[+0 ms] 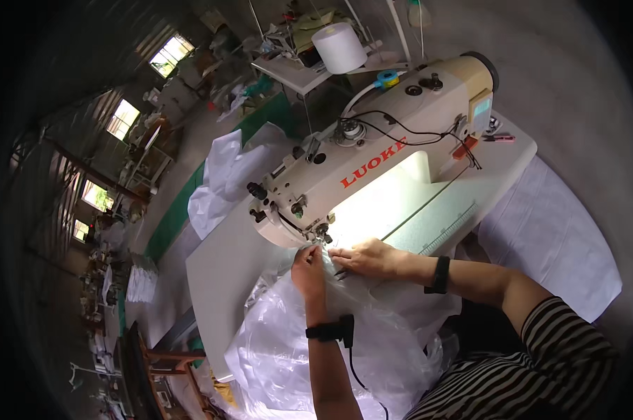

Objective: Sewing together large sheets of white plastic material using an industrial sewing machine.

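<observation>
A white sewing machine (372,150) stands on a pale table, its lamp lighting the bed. Close in front of the needle area (321,234), my left hand (308,271) pinches the edge of a thin, clear plastic sheet (288,343). From the right, my right hand (367,257) reaches to the same spot, its fingertips closed on the sheet just beside the needle area. A small dark object (341,274) shows under the right hand; its kind is unclear. The crumpled sheet spreads from the machine down over the table's near edge toward my lap.
White fabric (225,175) lies behind the machine head. More white material (558,238) hangs at the right. A white thread cone (339,47) stands above the machine, and pink-handled snips (500,138) lie at the table's far right. A wooden stool (173,364) is at lower left.
</observation>
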